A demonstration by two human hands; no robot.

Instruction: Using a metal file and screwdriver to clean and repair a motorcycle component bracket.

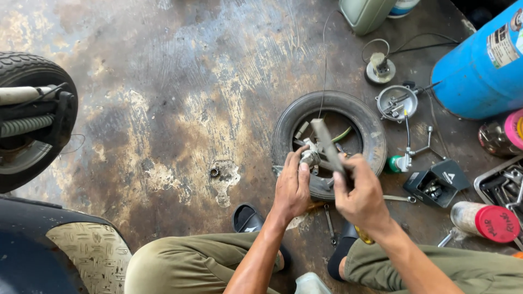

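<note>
Grey metal fills both hands: the left hand (292, 188) closes round a small silvery metal part (310, 158), while the right hand (362, 197) grips a long flat grey tool (327, 144), possibly a file, held just above the black rubber tyre (370, 130) lying on the stained concrete floor (180, 103).

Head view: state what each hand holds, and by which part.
Left hand grips a small metal part from its side. Right hand holds a flat grey tool by its lower end.
</note>
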